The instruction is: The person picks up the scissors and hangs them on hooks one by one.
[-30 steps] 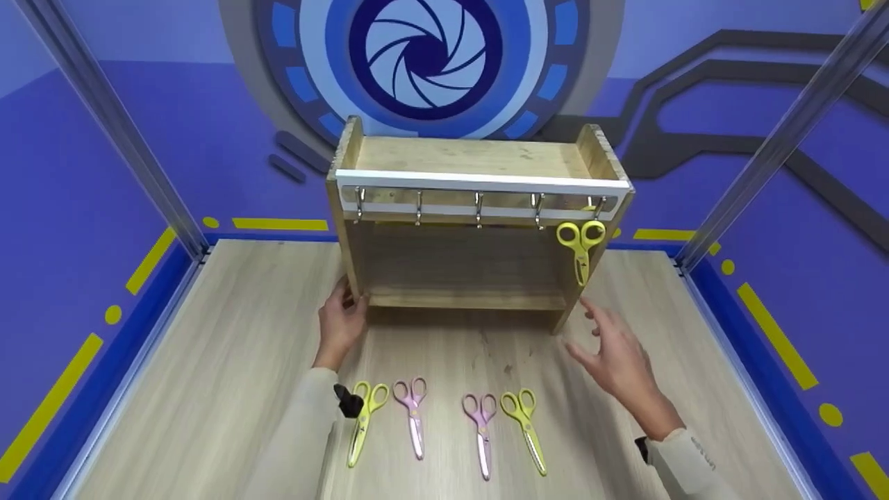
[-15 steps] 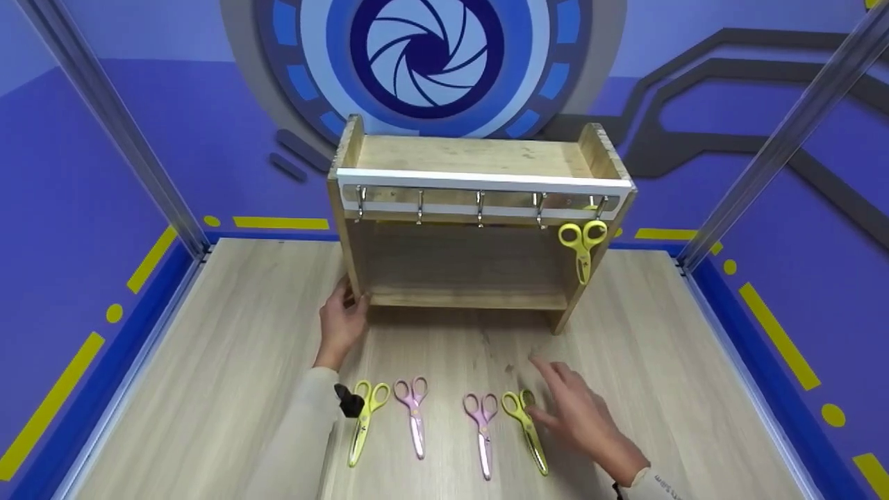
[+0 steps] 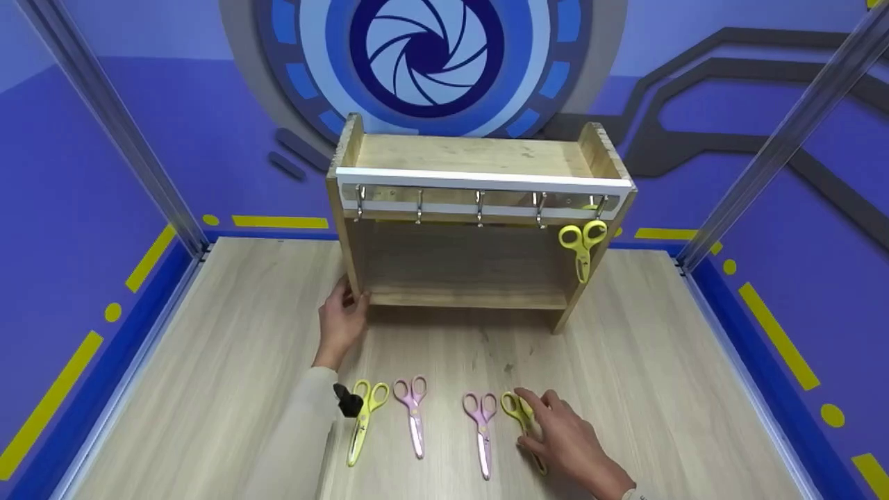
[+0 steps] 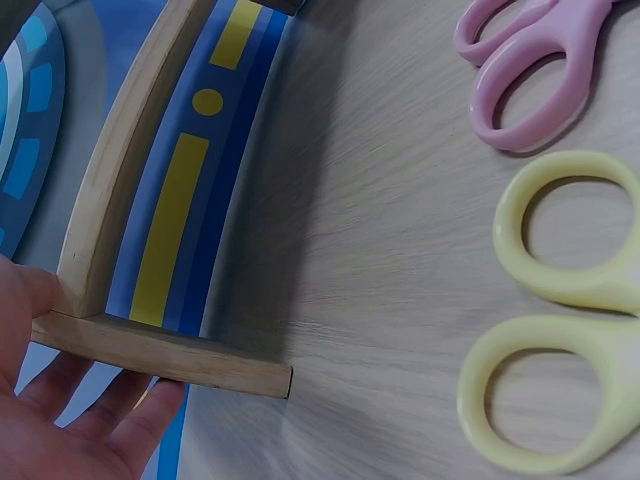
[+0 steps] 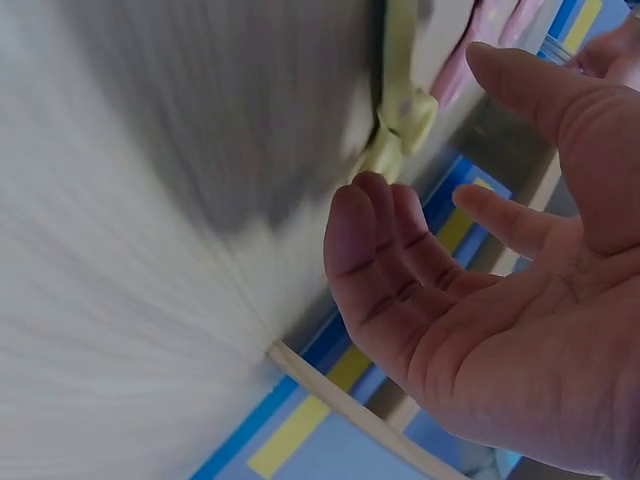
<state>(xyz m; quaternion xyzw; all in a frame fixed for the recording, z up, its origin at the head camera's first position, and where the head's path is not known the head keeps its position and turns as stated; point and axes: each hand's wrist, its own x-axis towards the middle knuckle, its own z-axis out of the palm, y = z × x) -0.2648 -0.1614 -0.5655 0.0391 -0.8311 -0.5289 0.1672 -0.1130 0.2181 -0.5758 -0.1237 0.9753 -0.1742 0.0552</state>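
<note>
**A:** And the right hand (image 3: 566,441) hovers over the rightmost pair of yellow, plastic-looking scissors (image 3: 519,418) lying on the pale wood-grain table (image 3: 236,389)! Its grip is wide, thumb apart from the fingers.

**B:** Any contact?

**A:** Can't tell; the hand covers part of the pair. It holds nothing.

**B:** And the left hand (image 3: 342,323)?

**A:** Narrow grip there, holding the lower left corner of the open, pale wooden shelf unit (image 3: 472,156).

**B:** So which step are we watching?

**A:** The reach, I'd say, just short of a pick-up. Another yellow pair (image 3: 582,260) hangs at the right end of the shelf's white rail (image 3: 451,182).

**B:** What does the next move call for?

**A:** In my judgement, thumb and fingers drawing together on that yellow pair, clear of the pink-handled scissors (image 3: 481,429) just to the left, with the left grip steadying the wood.
</note>
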